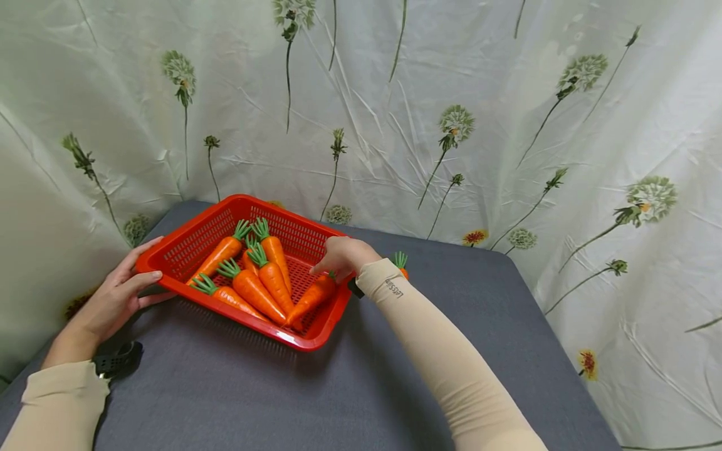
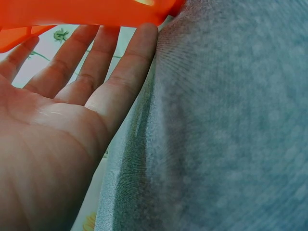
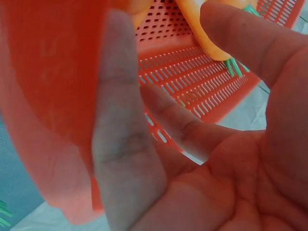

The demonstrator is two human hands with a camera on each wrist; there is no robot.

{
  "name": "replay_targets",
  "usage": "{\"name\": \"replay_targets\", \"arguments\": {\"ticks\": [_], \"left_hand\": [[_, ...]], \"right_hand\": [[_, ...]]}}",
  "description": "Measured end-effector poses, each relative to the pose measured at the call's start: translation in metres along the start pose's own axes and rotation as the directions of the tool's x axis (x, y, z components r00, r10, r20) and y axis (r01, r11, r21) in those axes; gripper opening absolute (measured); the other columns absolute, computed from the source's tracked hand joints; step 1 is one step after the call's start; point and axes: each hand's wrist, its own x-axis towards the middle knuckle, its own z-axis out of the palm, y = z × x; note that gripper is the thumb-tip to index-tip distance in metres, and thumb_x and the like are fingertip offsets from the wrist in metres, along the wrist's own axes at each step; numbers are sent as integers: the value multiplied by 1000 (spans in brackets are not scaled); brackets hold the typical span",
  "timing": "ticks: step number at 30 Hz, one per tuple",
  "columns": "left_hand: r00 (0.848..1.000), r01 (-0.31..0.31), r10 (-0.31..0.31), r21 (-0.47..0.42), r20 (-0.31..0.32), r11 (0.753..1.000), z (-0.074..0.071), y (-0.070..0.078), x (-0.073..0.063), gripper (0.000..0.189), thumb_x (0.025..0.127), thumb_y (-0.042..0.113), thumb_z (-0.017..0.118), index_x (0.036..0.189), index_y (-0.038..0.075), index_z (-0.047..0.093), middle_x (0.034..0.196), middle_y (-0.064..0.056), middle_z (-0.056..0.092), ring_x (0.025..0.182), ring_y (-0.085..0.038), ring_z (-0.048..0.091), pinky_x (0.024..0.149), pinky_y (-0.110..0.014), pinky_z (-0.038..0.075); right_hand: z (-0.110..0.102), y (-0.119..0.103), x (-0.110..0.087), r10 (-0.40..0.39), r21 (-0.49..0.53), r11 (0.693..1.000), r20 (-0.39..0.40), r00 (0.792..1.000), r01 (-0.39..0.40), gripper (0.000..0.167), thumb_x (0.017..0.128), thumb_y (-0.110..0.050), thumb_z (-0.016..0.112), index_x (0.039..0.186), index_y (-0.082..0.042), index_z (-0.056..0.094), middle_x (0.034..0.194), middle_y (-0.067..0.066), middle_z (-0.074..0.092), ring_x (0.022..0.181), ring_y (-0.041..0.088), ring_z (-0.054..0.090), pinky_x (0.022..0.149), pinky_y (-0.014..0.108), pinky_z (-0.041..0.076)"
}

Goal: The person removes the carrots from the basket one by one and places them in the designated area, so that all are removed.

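On the counter [image 1: 282, 401], carrots [image 1: 256, 294] lie in red basket [image 1: 293, 339]; left hand [image 1: 115, 297] straight-fingered at rim; right hand [image 1: 346, 254] loose-fingered inside; looks like loading; next likely calls for grabbing outside carrot [image 1: 401, 262]

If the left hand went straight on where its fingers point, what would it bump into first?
Most likely the side of the red basket. The fingers of the left hand seem to touch it, though depth is unclear.

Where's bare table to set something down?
Gray table: bare patch between red basket, left sleeve and right sleeve; another from right sleeve to the table's right edge. Crowded: inside the basket, with carrots and the right hand.
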Motion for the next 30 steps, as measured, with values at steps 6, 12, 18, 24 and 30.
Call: {"name": "replay_targets", "arguments": {"ticks": [6, 12, 18, 24, 30], "left_hand": [[1000, 16, -16, 23, -11, 1000, 0, 0, 2, 70, 113, 9, 46, 173, 29, 16, 164, 1, 29, 122, 8, 57, 84, -23, 63], [1000, 12, -11, 28, -7, 1000, 0, 0, 3, 70, 113, 9, 46, 173, 30, 18, 163, 1, 30, 123, 7, 57, 84, -23, 63], [1000, 25, -24, 25, -11, 999, 1, 2, 2, 70, 113, 10, 46, 173, 31, 17, 164, 1, 28, 123, 7, 57, 84, -23, 63], [1000, 20, -20, -4, -12, 1000, 1, 3, 1, 69, 113, 8, 44, 172, 31, 18, 163, 2, 30, 122, 8, 58, 84, -23, 63], [1000, 22, -22, -13, -16, 1000, 1, 3, 0, 69, 113, 8, 43, 172, 31, 19, 162, 2, 30, 122, 8, 58, 84, -23, 63]], "right_hand": [[2, -5, -1, 20, -64, 998, 10, 1000, -20, 43, 100, -46, 73, 121, -12, 57, 112, 3, 70, 91, 18, 80, 73, 23, 54], [6, -7, 2, 22, -57, 998, 24, 999, -21, 41, 100, -43, 75, 119, -10, 58, 110, 0, 62, 72, 14, 73, 61, 20, 55], [10, -5, 6, -5, -23, 1000, 22, 1000, 6, 39, 100, -41, 75, 114, -9, 59, 102, 1, 62, 66, 13, 70, 59, 20, 54], [11, -3, 8, -48, 38, 998, 26, 999, 47, 36, 101, -40, 75, 107, -9, 57, 98, 1, 57, 77, 16, 70, 69, 22, 55], [12, -3, 11, -116, 76, 990, -5, 993, 116, 33, 101, -39, 75, 102, -8, 64, 92, 1, 59, 84, 18, 64, 77, 26, 54]]}}
